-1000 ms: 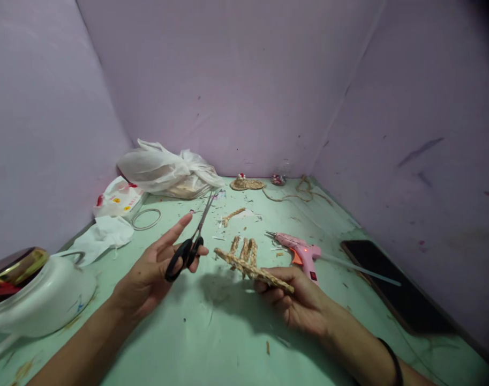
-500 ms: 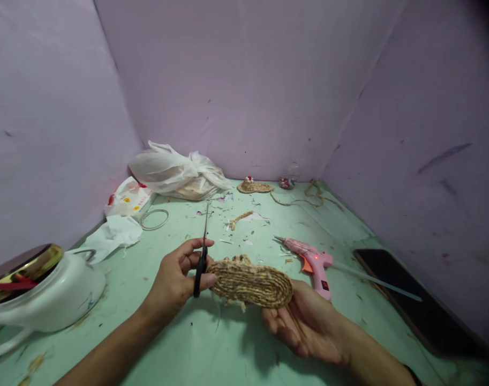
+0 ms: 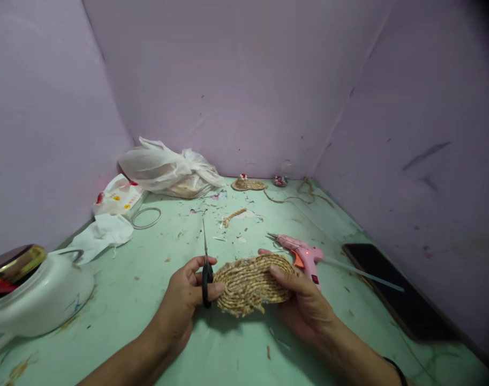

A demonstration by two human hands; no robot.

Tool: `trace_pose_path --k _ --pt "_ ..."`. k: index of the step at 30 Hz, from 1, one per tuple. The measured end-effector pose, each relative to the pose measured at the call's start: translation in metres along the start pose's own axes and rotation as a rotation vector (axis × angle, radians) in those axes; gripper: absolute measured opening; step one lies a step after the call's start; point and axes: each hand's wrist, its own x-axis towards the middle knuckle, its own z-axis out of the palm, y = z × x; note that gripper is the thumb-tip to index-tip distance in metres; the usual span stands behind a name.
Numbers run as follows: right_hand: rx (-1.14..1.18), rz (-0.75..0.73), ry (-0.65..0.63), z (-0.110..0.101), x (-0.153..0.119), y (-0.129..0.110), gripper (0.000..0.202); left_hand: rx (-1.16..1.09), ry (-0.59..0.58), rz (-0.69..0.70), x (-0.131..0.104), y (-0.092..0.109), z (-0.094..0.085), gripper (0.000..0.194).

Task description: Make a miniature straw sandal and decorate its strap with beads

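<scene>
Head view: left fingers [image 3: 200, 261] grip scissors [image 3: 206, 279], right fingers [image 3: 283, 276] clasp a coiled-rope sole [image 3: 248, 283] — seemingly an inspection, any snip needing the scissors turned inward.

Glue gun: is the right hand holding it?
No, the glue gun lies on the table, while the right hand holds the woven piece.
</scene>
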Motion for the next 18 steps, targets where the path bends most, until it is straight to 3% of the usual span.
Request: trace_pose_path --k 3,7,14,18 --pt "0.062 -0.033 -0.039 0.005 -0.002 0.002 0.026 -0.025 0.021 -0.023 -0.003 -0.003 0.003 0.060" --pt "0.051 -0.049 -0.063 0.010 -0.005 0.009 0.030 -0.011 -0.060 -0.025 -0.005 -0.007 0.005 0.057" --pt "0.062 0.016 0.176 0.010 -0.003 0.012 0.029 0.135 -0.167 -0.057 -0.008 -0.008 0.013 0.052" --pt "0.040 -0.035 0.260 0.010 -0.002 0.007 0.026 0.474 -0.193 0.140 -0.011 0.004 0.005 0.030"
